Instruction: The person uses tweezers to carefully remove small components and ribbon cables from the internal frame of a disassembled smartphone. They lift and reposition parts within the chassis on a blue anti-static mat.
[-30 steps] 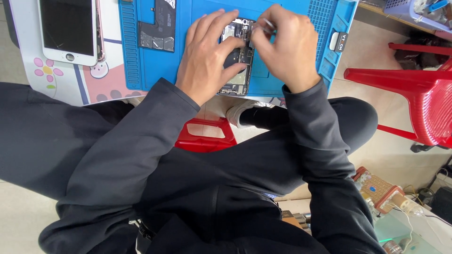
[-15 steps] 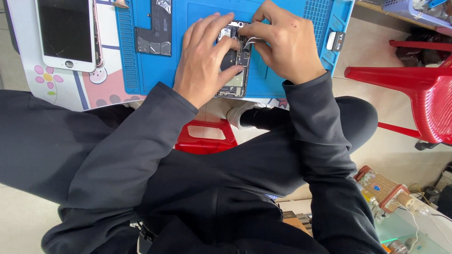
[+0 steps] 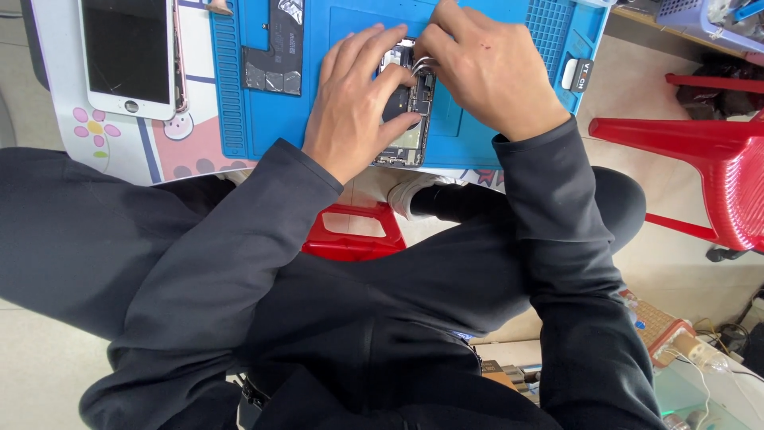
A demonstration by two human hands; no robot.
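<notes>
An opened phone [image 3: 407,119] lies on a blue mat [image 3: 334,119] on the surface, its insides showing. The left hand [image 3: 354,103] lies flat on it with spread fingers and holds it down. The right hand [image 3: 489,72] is bunched up at the top of the phone and pinches thin metal tweezers [image 3: 422,65], whose tips touch the phone's parts. A dark flat phone part [image 3: 274,48] rests on the mat to the left. Farther left lies a white phone screen [image 3: 131,56] with cracked glass. A red stool [image 3: 700,175] stands on the floor at the right.
</notes>
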